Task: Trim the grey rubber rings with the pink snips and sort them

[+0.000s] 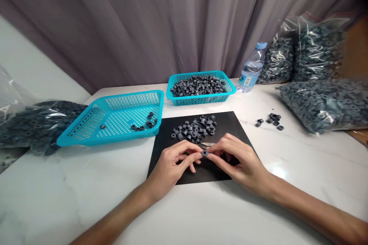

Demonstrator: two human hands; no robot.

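Note:
My left hand (175, 160) and my right hand (237, 160) meet over a black mat (230, 122) and pinch one small grey ring (205, 153) between their fingertips. Both hands are closed in a pinch. A thin metal blade-like piece (207, 145) lies on the mat just behind the ring. A loose pile of grey rings (195, 127) sits on the mat beyond the hands.
A teal basket (86, 122) at left holds a few rings. A second teal basket (230, 86) behind the mat is full of them. Bags of rings (322, 99) lie at right and another bag (31, 122) at left. A water bottle (251, 69) and stray rings (273, 119) stand on the white table.

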